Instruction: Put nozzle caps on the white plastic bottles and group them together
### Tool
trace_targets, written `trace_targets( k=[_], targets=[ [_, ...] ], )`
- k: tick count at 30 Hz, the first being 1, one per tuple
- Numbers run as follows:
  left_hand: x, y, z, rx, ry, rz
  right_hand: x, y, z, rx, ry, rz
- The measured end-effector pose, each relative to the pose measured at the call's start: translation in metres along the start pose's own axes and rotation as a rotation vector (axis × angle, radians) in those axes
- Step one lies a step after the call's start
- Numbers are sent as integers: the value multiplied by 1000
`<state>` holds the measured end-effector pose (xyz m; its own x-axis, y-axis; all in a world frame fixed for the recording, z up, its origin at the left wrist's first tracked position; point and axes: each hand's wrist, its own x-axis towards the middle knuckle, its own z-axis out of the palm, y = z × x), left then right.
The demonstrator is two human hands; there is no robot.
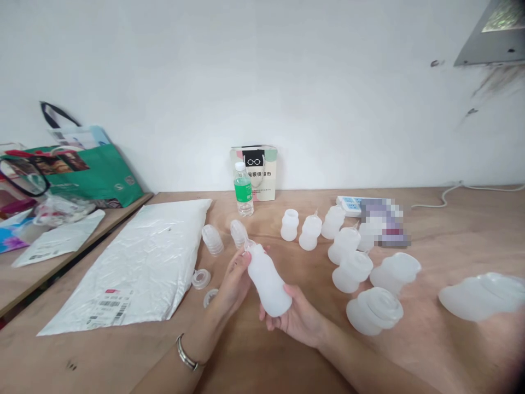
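Matt, frosted translucent plastic bottle point(266, 282) above a smooth wooden table point(451, 235); glossy, crinkled plastic mailer point(139, 262).

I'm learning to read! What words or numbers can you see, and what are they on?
Small paper bag with a glasses picture: Chinese characters, too blurred to quote.
Clear water bottle's green label: unreadable.
White plastic mailer's shipping label: barcode, print too small.
Green shopping bag: logo unreadable.
Nothing else readable.

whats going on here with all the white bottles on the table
A person holds a frosted white silicone bottle in both hands above a wooden table: the right hand cups its base, and the left hand grips it near the neck end. More bottles of the same kind stand or lie to the right, stacked clear caps and a white plastic mailer bag to the left.
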<state>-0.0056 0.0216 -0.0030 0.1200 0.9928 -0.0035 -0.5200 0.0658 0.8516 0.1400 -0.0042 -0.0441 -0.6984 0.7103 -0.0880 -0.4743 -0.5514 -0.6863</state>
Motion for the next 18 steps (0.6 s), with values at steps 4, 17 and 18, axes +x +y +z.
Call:
trace_targets(
  k=[4, 17, 18],
  targets=[
    [2, 2, -1, 33, -9, 41, 1, 0, 1, -103, 141, -124],
    [-1, -2, -3, 49, -103, 8, -1, -2, 4, -226, 211, -218],
    [-1, -1, -4, 52, -118, 9, -1, -2, 4, -201, 194, -210]
  ],
)
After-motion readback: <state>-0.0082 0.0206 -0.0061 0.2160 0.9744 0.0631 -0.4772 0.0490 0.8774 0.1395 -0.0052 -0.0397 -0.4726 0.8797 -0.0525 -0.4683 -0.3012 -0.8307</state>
